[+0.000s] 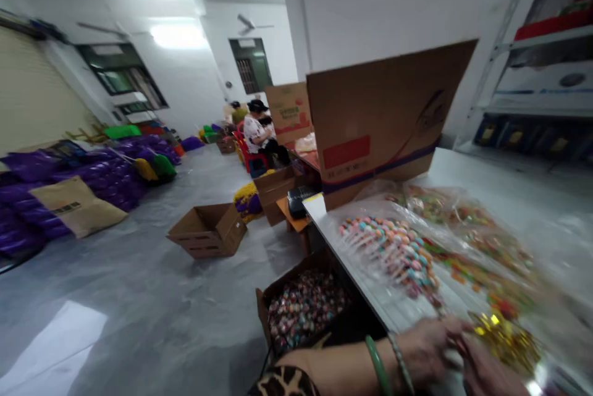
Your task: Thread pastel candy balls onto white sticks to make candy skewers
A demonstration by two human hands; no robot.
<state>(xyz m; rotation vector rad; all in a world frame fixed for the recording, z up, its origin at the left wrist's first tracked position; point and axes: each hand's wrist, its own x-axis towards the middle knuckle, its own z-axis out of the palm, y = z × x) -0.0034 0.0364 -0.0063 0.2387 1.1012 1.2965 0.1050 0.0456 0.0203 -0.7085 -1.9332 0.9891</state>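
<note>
Two hands: the left hand and the right hand are resting close together at the near end of the table, fingers partly curled; something pale is showing between them, but blur is hiding whether either is gripping it.
Gold foil strips: this shiny bunch is lying on the table just beyond the fingers, loose-looking; strips could be tangling or scattering if a knuckle is catching them.
Lollipops: a pile is spreading along the table's edge, sticks pointing outward; a sweep of the left forearm could be sending some over the side.
Sweets box: an open carton of sweets is standing below that edge, so anything falling could be getting mixed in.
Plastic bag: clear film is covering coloured pieces beside the lollipops; a snag could be dragging the pile along.
Green bangle: this ring is circling the left wrist and could be knocking the table edge if the arm is dropping low.
</note>
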